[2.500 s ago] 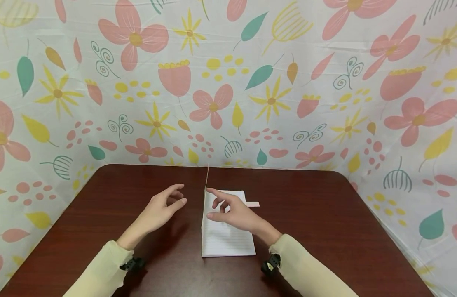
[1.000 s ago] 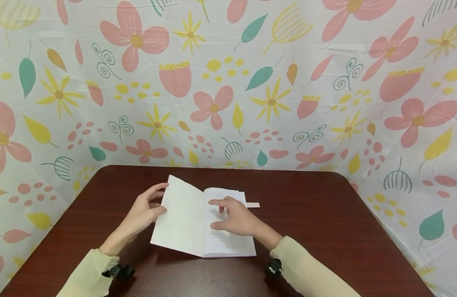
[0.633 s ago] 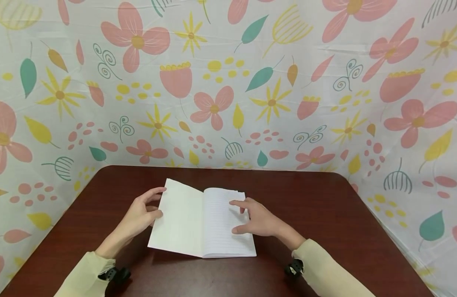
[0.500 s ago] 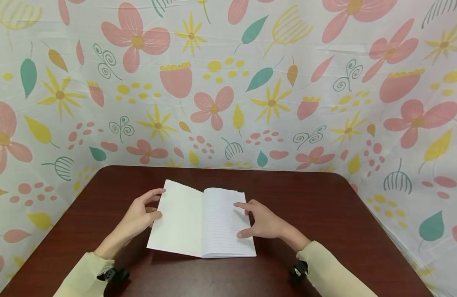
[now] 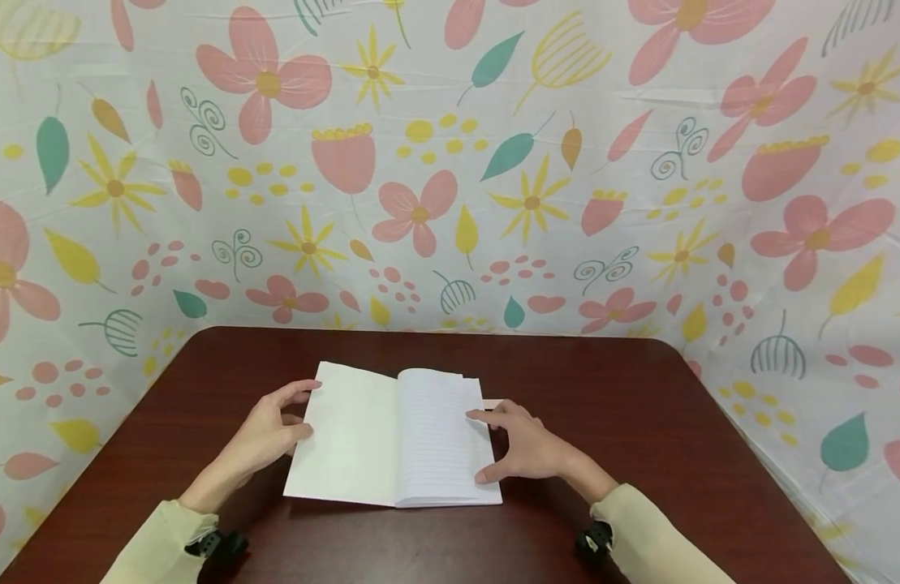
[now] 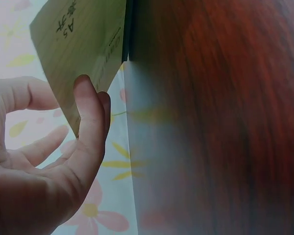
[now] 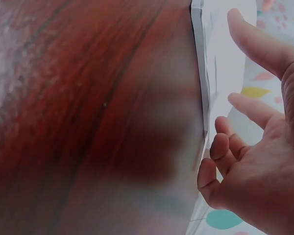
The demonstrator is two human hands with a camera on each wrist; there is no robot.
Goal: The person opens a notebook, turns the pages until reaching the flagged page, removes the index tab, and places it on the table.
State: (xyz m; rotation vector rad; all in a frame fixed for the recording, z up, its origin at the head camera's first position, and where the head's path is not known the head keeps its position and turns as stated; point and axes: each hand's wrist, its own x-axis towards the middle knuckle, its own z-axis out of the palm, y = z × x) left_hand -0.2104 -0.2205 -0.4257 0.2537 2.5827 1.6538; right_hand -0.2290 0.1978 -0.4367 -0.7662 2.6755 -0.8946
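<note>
dark red-brown wood-grain table (image 5: pixel 603 381), far corners rounded, white flower-print cloth (image 5: pixel 508 235) along far, left and right sides. notebook (image 5: pixel 431 438) open mid-table, left cover (image 5: pixel 343 438) tilted up. left hand (image 5: pixel 267 430) pinches cover's left edge; right hand (image 5: pixel 533 446), fingers loosely parted, holds nothing, at right page edge.

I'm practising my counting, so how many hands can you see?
2. The left hand holds the outer edge of the notebook's open cover; the right hand is at the right edge of the lined page. No others show.
</note>
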